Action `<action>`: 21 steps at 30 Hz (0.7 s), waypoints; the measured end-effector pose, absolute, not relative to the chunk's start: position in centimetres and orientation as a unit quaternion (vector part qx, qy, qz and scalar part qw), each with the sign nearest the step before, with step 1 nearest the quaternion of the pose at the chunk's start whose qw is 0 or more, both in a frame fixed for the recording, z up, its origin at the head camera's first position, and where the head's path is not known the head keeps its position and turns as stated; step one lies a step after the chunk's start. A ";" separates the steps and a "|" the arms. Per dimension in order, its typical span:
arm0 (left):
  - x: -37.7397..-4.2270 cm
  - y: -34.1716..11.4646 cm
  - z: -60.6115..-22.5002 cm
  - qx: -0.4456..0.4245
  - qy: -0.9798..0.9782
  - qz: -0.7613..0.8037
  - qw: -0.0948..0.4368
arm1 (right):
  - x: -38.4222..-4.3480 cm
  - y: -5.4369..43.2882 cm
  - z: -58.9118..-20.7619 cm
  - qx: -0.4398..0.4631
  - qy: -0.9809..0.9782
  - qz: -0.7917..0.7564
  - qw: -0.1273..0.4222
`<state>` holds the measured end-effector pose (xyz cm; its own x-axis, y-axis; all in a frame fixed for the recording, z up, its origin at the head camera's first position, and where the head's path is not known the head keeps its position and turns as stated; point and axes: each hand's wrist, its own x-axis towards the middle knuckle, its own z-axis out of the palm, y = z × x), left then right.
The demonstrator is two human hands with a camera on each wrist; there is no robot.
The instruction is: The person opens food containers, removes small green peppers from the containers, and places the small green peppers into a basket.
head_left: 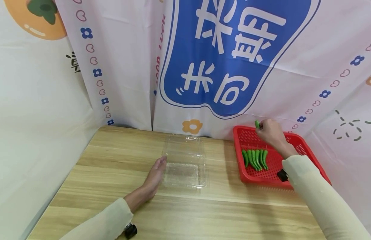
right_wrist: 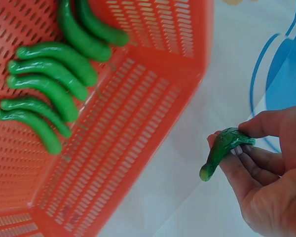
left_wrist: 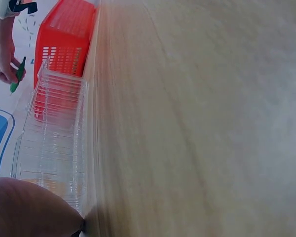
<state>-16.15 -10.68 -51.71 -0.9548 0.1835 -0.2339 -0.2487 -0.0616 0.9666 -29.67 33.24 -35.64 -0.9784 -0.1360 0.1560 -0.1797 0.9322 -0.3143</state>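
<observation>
My right hand (head_left: 272, 135) is raised over the back of the red plastic basket (head_left: 243, 178), pinching a green chili pepper (right_wrist: 224, 150) between thumb and fingers. In the right wrist view the pepper is curved and sticks out past the fingertips, beside the basket. Several more green chili peppers (head_left: 255, 160) lie side by side in a row inside the basket. On the table, a clear plastic clamshell box (head_left: 182, 175) stands with its lid raised back. My left hand (head_left: 153, 176) rests against the box's left side, fingers extended; the fingertips are partly hidden in the left wrist view.
The wooden table (head_left: 113, 166) carries the box at its middle and the basket at its right rear corner. A printed white cloth (head_left: 128, 66) with blue and flower patterns hangs right behind the table's back edge and along both sides.
</observation>
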 end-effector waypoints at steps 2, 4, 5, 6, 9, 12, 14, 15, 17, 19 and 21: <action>-16.1 -10.7 -51.7 -0.021 0.669 0.728 0.149 | -29.8 34.0 -35.8 0.071 -0.981 0.169 0.064; -16.1 -10.7 -51.7 -0.018 0.669 0.728 0.150 | -29.9 34.8 -35.9 0.058 -0.982 0.168 0.060; -16.1 -10.7 -51.7 -0.017 0.669 0.728 0.150 | -29.9 35.1 -36.0 0.050 -0.982 0.171 0.057; -16.1 -10.7 -51.7 -0.017 0.669 0.728 0.149 | -30.0 35.5 -36.0 0.043 -0.982 0.173 0.055; -16.1 -10.7 -51.7 -0.018 0.670 0.727 0.148 | -30.0 36.7 -36.2 0.015 -0.983 0.178 0.045; -16.2 -10.6 -51.8 -0.021 0.670 0.727 0.148 | -30.2 37.8 -36.4 -0.014 -0.982 0.187 0.030; -16.2 -10.6 -51.9 -0.021 0.670 0.728 0.147 | -30.3 38.4 -36.4 -0.033 -0.981 0.192 0.015; -16.2 -10.6 -51.9 -0.021 0.669 0.728 0.147 | -30.3 38.7 -36.5 -0.042 -0.980 0.195 0.010; -16.1 -10.6 -52.0 -0.019 0.669 0.729 0.147 | -30.4 39.3 -36.5 -0.055 -0.979 0.197 0.008; -16.1 -10.6 -52.0 -0.019 0.668 0.729 0.146 | -30.6 39.7 -36.5 -0.067 -0.978 0.198 0.008; -16.2 -10.5 -52.0 -0.022 0.669 0.728 0.145 | -30.7 40.2 -36.7 -0.073 -0.978 0.194 0.016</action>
